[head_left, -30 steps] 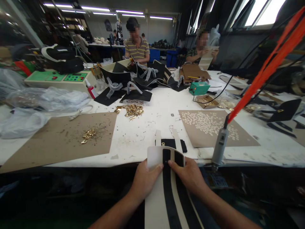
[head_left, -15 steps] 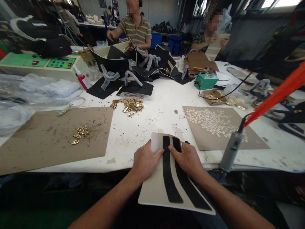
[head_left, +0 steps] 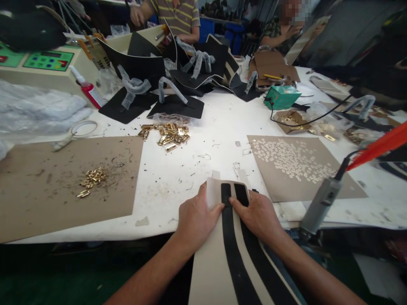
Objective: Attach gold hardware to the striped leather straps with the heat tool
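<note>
A beige panel with two long black curved strips (head_left: 206,271) lies between my hands at the table's front edge, its lower end running out of view. My left hand (head_left: 197,218) grips its left side, with the thumb pressed on the left black strip. Closed on the right side is my right hand (head_left: 262,214), its thumb tip close to the other thumb. Both thumbs meet near a small dark spot on that strip. The fingers behind the panel are hidden. Two pale tabs stick out past its far edge.
Gold rectangular fittings (head_left: 173,134) lie mid-table. Smaller gold pieces (head_left: 92,177) rest on the left cardboard, pale washers (head_left: 292,159) on the right one. A grey tool (head_left: 321,205) hangs from a red cord at right. Black panels with wrapped handles (head_left: 181,109) stand behind; two people sit across.
The view has tipped down and come closer, so the panel's lower end is now cut off. Both hands keep the same hold, thumbs on the strip.
</note>
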Motion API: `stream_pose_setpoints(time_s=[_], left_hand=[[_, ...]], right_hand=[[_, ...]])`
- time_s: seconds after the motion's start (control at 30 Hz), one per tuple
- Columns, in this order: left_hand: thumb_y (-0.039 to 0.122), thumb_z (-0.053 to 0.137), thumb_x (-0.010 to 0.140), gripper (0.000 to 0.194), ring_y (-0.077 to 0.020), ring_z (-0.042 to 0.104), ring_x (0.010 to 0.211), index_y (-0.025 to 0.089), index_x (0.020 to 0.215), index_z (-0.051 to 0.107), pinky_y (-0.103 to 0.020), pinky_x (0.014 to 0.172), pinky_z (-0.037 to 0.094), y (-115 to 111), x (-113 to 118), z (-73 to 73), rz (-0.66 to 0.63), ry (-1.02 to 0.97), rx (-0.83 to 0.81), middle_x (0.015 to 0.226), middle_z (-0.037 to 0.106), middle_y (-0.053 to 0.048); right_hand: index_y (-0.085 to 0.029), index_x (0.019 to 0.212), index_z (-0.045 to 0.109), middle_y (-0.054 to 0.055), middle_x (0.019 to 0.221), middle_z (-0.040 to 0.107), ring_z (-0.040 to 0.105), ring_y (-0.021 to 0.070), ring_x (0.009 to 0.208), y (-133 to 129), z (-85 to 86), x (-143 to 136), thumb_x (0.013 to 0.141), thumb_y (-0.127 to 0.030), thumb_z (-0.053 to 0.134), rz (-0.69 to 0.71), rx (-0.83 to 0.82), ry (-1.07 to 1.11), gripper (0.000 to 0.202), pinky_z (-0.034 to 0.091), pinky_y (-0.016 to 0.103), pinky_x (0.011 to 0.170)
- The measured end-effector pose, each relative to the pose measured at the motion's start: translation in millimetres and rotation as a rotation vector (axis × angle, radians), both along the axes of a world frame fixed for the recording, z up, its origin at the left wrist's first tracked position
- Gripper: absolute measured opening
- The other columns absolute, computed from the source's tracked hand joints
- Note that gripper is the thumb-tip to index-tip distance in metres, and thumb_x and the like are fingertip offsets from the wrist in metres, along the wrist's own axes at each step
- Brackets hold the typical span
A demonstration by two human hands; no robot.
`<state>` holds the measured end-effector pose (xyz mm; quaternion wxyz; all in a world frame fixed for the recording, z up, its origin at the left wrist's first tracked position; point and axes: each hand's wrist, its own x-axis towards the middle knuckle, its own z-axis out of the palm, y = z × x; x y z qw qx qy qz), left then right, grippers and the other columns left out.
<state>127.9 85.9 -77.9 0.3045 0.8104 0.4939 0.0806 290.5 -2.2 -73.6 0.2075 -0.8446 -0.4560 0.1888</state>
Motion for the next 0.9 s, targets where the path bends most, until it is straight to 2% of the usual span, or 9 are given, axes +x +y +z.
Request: stream_pose_setpoints(time_s=[0.2, 0.27, 0.37, 0.43, 0.53, 0.63, 0.73, 0.9], left_hand=[[0.044, 0.074, 0.087, 0.077, -0.0383, 0.075, 0.096, 0.02, 0.152, 0.04, -0.051, 0.086, 0.058, 2, 1, -2.5, -0.002, 0.023, 0.015, 0.101, 0.078, -0.011], [0.043, 0.075, 0.086, 0.082, -0.0377, 0.075, 0.096, 0.022, 0.155, 0.035, -0.051, 0.086, 0.059, 1, 0, -5.8, 0.001, 0.013, 0.022, 0.106, 0.077, -0.012], [0.035, 0.079, 0.083, 0.092, -0.0367, 0.069, 0.116, 0.024, 0.158, 0.025, -0.051, 0.093, 0.058, 0, -2, -11.9, 0.006, -0.107, 0.122, 0.134, 0.066, -0.016], [0.029, 0.081, 0.08, 0.096, -0.0356, 0.055, 0.134, 0.025, 0.157, 0.025, -0.053, 0.103, 0.054, -1, -3, -14.8, -0.005, -0.214, 0.251, 0.149, 0.054, -0.016], [0.022, 0.082, 0.079, 0.08, -0.0344, 0.042, 0.145, 0.023, 0.149, 0.042, -0.057, 0.117, 0.042, 2, -2, -16.5, -0.124, -0.287, 0.393, 0.155, 0.046, -0.015], [0.021, 0.08, 0.082, 0.049, -0.0312, 0.044, 0.142, 0.023, 0.128, 0.062, -0.054, 0.119, 0.04, 6, 0, -18.2, -0.276, -0.324, 0.371, 0.146, 0.058, -0.009], [0.021, 0.08, 0.084, 0.032, -0.0276, 0.051, 0.133, 0.024, 0.114, 0.069, -0.05, 0.115, 0.044, 8, 2, -22.1, -0.293, -0.382, 0.305, 0.133, 0.066, -0.004], [0.021, 0.081, 0.084, 0.03, -0.0265, 0.054, 0.126, 0.026, 0.111, 0.07, -0.05, 0.109, 0.045, 8, 3, -27.4, -0.269, -0.4, 0.266, 0.128, 0.066, -0.004]], right_hand=[[-0.024, 0.097, 0.076, 0.006, 0.09, 0.078, 0.074, 0.0289, 0.086, 5, 0.7, 2, 0.093, -0.04, 0.065, 0.013, -0.049, -0.045, 0.019, 0.05, 0.035, 0.075], [-0.024, 0.099, 0.076, 0.006, 0.091, 0.078, 0.074, 0.03, 0.088, 5, 0.4, 2, 0.093, -0.039, 0.066, 0.018, -0.062, -0.066, 0.019, 0.05, 0.035, 0.075], [-0.024, 0.103, 0.075, 0.007, 0.093, 0.078, 0.074, 0.0311, 0.089, 3, -0.9, 1, 0.094, -0.039, 0.066, 0.033, -0.059, -0.102, 0.021, 0.05, 0.036, 0.075], [-0.023, 0.105, 0.075, 0.008, 0.094, 0.078, 0.074, 0.0314, 0.089, 2, -2.2, 0, 0.094, -0.039, 0.066, 0.033, -0.057, -0.117, 0.022, 0.05, 0.036, 0.075], [-0.022, 0.105, 0.075, 0.008, 0.095, 0.078, 0.074, 0.0302, 0.089, 1, -4.5, -1, 0.094, -0.039, 0.065, 0.036, -0.039, -0.114, 0.022, 0.05, 0.035, 0.076], [-0.024, 0.106, 0.074, 0.006, 0.095, 0.078, 0.074, 0.0284, 0.09, 1, -6.0, 0, 0.094, -0.037, 0.064, 0.048, -0.014, -0.107, 0.02, 0.049, 0.033, 0.076], [-0.026, 0.107, 0.073, 0.004, 0.094, 0.078, 0.073, 0.0281, 0.086, 1, -6.0, 0, 0.094, -0.037, 0.065, 0.049, -0.022, -0.116, 0.019, 0.048, 0.033, 0.072], [-0.026, 0.11, 0.07, 0.005, 0.093, 0.076, 0.072, 0.0281, 0.084, 1, -7.5, 2, 0.093, -0.039, 0.064, 0.053, -0.024, -0.091, 0.022, 0.049, 0.033, 0.072]])
